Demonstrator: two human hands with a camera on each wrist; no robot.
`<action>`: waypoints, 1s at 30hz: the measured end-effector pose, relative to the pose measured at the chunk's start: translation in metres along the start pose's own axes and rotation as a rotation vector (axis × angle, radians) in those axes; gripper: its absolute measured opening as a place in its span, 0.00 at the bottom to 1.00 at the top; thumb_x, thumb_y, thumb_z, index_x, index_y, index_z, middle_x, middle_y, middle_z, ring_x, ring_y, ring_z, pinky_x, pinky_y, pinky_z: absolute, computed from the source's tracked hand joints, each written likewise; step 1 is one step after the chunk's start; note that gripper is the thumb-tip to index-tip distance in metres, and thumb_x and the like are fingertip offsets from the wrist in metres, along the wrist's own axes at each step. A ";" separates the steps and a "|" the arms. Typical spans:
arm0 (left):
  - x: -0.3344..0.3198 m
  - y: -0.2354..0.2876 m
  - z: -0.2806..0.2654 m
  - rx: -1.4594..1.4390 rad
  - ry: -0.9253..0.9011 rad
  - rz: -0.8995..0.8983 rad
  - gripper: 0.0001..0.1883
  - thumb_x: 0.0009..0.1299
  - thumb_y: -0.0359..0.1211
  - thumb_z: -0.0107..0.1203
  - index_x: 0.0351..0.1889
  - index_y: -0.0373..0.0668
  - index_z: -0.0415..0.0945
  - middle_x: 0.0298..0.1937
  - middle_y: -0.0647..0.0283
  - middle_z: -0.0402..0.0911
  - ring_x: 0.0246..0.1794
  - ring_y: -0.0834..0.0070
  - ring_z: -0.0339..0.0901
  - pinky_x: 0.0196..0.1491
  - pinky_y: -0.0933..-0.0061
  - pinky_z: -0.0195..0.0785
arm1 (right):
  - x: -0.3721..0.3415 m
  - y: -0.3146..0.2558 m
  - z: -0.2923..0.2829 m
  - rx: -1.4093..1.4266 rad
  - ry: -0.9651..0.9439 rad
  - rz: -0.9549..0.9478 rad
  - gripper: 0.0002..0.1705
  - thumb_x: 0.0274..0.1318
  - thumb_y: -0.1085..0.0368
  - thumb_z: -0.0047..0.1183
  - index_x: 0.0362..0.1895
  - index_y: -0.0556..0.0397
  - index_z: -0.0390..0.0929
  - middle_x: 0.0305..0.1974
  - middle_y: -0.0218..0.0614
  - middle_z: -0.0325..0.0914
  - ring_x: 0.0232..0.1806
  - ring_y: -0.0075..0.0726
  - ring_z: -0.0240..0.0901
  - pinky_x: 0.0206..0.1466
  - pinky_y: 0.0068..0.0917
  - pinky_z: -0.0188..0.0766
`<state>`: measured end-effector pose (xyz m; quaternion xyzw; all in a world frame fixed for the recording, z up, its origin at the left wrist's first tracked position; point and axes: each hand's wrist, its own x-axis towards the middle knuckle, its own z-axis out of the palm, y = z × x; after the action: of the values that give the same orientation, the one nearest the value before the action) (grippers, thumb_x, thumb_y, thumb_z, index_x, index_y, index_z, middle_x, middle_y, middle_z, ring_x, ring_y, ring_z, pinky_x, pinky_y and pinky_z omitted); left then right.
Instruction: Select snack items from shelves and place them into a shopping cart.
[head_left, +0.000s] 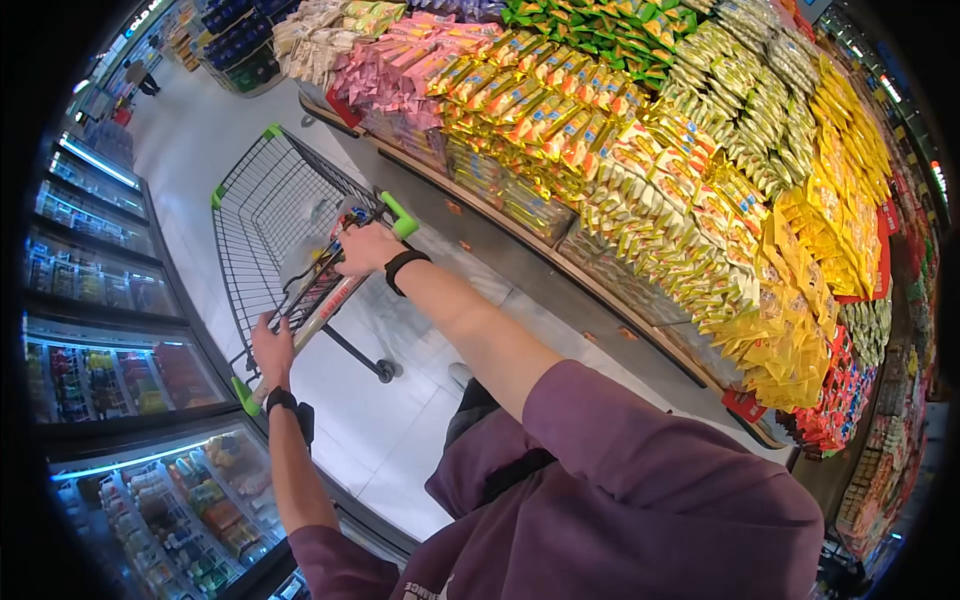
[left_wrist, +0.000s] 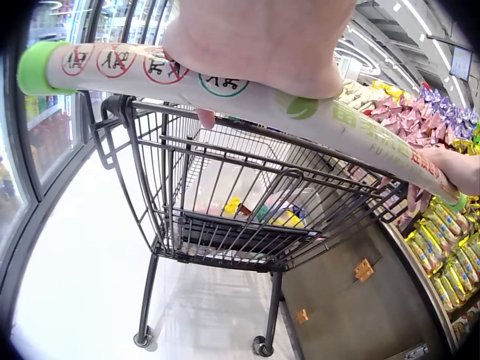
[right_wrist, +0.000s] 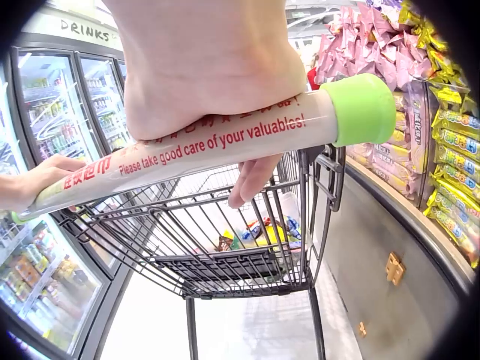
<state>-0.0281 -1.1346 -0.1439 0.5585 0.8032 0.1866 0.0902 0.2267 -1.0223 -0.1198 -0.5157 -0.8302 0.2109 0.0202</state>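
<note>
Though basket [right_wrist: 219, 265] beyond, handle [right_wrist: 217, 144] under right grip [head_left: 368, 248].

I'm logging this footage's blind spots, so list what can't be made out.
Left wrist view: most fingers of the left hand, behind the white tubular handle with green ends.
Right wrist view: labels on the bright packaged items, too small and crossed by bars of the black wire shopping cart.
Head view: white lettering on the purple fabric top, cut by the bottom edge; distant dark-trousered person, too small.
</note>
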 end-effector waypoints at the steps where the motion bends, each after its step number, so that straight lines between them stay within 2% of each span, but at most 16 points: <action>1: -0.011 0.007 -0.004 0.009 -0.015 -0.013 0.20 0.68 0.42 0.57 0.55 0.44 0.77 0.48 0.46 0.79 0.49 0.50 0.77 0.53 0.54 0.69 | -0.010 0.001 0.001 -0.010 -0.003 -0.007 0.40 0.52 0.41 0.50 0.63 0.55 0.69 0.59 0.47 0.74 0.57 0.47 0.75 0.57 0.43 0.72; 3: -0.027 0.002 0.003 0.025 0.011 -0.010 0.20 0.68 0.42 0.57 0.55 0.44 0.77 0.47 0.46 0.79 0.48 0.50 0.77 0.53 0.54 0.69 | -0.027 0.005 0.006 -0.010 -0.025 -0.040 0.42 0.53 0.40 0.49 0.65 0.54 0.66 0.61 0.48 0.71 0.60 0.45 0.73 0.58 0.43 0.71; 7: -0.064 0.002 0.004 0.056 0.031 0.009 0.20 0.68 0.42 0.55 0.55 0.42 0.77 0.48 0.45 0.79 0.49 0.50 0.77 0.53 0.53 0.69 | -0.069 0.012 0.012 -0.004 0.007 -0.080 0.43 0.54 0.36 0.48 0.63 0.57 0.68 0.58 0.51 0.73 0.55 0.52 0.76 0.58 0.44 0.72; 10: -0.098 0.010 0.009 0.050 0.025 -0.018 0.20 0.69 0.41 0.53 0.56 0.42 0.76 0.49 0.44 0.79 0.51 0.49 0.76 0.55 0.53 0.68 | -0.099 0.016 0.016 0.006 -0.028 -0.085 0.42 0.53 0.38 0.50 0.64 0.55 0.68 0.61 0.48 0.71 0.61 0.45 0.71 0.59 0.41 0.70; 12: -0.123 0.021 0.004 0.030 0.048 -0.013 0.20 0.69 0.41 0.53 0.54 0.41 0.78 0.46 0.40 0.80 0.51 0.45 0.75 0.56 0.53 0.66 | -0.119 0.021 0.018 0.010 -0.034 -0.093 0.42 0.52 0.38 0.50 0.63 0.54 0.68 0.60 0.49 0.72 0.62 0.45 0.71 0.59 0.40 0.70; 15: -0.151 0.023 0.006 0.017 0.066 -0.010 0.20 0.69 0.42 0.53 0.53 0.41 0.78 0.46 0.41 0.79 0.49 0.45 0.76 0.55 0.53 0.67 | -0.144 0.025 0.025 0.005 -0.028 -0.100 0.42 0.51 0.39 0.51 0.64 0.54 0.68 0.60 0.49 0.72 0.62 0.45 0.72 0.58 0.41 0.71; 19: -0.189 0.033 0.013 0.059 0.075 -0.037 0.19 0.69 0.43 0.54 0.54 0.43 0.78 0.48 0.43 0.79 0.52 0.47 0.76 0.57 0.54 0.67 | -0.177 0.036 0.031 0.007 -0.035 -0.097 0.43 0.49 0.41 0.51 0.65 0.53 0.67 0.60 0.52 0.71 0.59 0.49 0.73 0.55 0.45 0.73; 20: -0.196 0.037 0.012 0.075 0.032 -0.063 0.20 0.69 0.42 0.52 0.55 0.42 0.77 0.50 0.44 0.78 0.55 0.48 0.74 0.58 0.54 0.66 | -0.182 0.038 0.029 -0.023 -0.125 -0.099 0.48 0.53 0.33 0.48 0.69 0.54 0.61 0.66 0.53 0.64 0.58 0.57 0.74 0.59 0.48 0.72; 22: -0.214 0.045 0.010 0.066 0.023 -0.065 0.20 0.69 0.42 0.53 0.56 0.42 0.76 0.51 0.45 0.77 0.55 0.49 0.74 0.58 0.54 0.66 | -0.199 0.042 0.028 -0.006 -0.142 -0.086 0.49 0.52 0.32 0.48 0.71 0.52 0.60 0.67 0.52 0.63 0.60 0.58 0.72 0.61 0.49 0.71; 28: -0.253 0.052 0.017 0.066 0.001 -0.027 0.24 0.68 0.43 0.54 0.59 0.41 0.74 0.51 0.44 0.76 0.49 0.49 0.76 0.55 0.53 0.68 | -0.235 0.053 0.033 0.005 -0.165 -0.071 0.52 0.50 0.31 0.48 0.72 0.50 0.59 0.70 0.49 0.60 0.64 0.56 0.69 0.64 0.48 0.68; 29: -0.257 0.050 0.019 0.071 0.002 -0.012 0.25 0.68 0.44 0.55 0.59 0.41 0.74 0.51 0.44 0.76 0.48 0.49 0.77 0.55 0.53 0.68 | -0.245 0.053 0.035 0.029 -0.120 -0.038 0.45 0.49 0.36 0.52 0.67 0.48 0.65 0.66 0.47 0.66 0.64 0.50 0.70 0.63 0.45 0.68; 30: -0.267 0.061 0.013 0.054 -0.040 -0.057 0.26 0.68 0.45 0.55 0.60 0.42 0.73 0.52 0.44 0.76 0.49 0.48 0.77 0.55 0.53 0.68 | -0.253 0.054 0.034 0.019 -0.129 -0.040 0.47 0.49 0.35 0.51 0.68 0.48 0.64 0.67 0.48 0.64 0.64 0.52 0.69 0.63 0.46 0.68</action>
<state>0.1253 -1.3615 -0.1485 0.5412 0.8216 0.1512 0.0964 0.3822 -1.2318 -0.1248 -0.4840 -0.8379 0.2513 -0.0243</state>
